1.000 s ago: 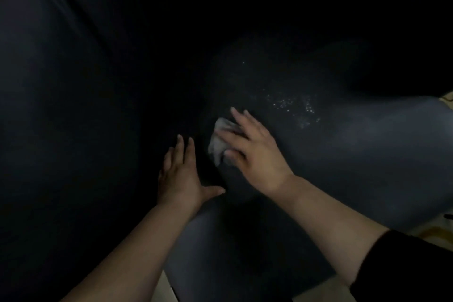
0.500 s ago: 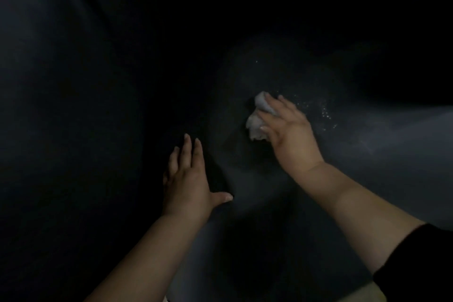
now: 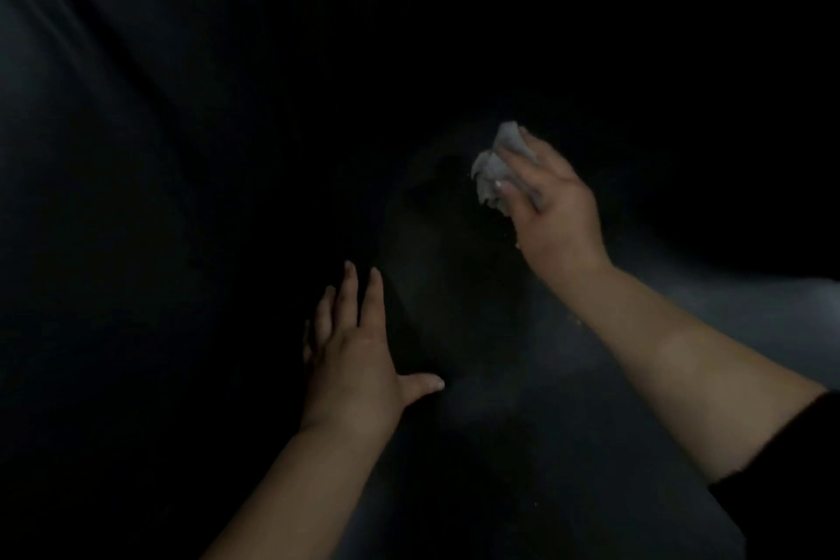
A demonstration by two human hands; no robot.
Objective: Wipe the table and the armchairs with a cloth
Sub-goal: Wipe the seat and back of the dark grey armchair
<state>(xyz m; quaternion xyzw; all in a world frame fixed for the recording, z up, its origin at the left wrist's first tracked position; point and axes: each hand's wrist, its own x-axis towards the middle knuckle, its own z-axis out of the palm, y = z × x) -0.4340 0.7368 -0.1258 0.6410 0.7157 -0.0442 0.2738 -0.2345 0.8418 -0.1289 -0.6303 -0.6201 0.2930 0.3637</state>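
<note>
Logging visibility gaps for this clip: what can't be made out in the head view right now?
- Armchair: only its dark upholstery shows; outline, armrests and back are lost in the dim light, top and left.
- Cloth: partly covered by the right hand gripping it; full size and contact with the upholstery unclear.
- Left hand: spread flat; its little finger fades into shadow.
- Table: not in the frame.
- Specks near the right wrist: too small to identify.

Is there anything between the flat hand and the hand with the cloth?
Head view: only bare dark armchair between the left hand and right hand holding the cloth.
</note>
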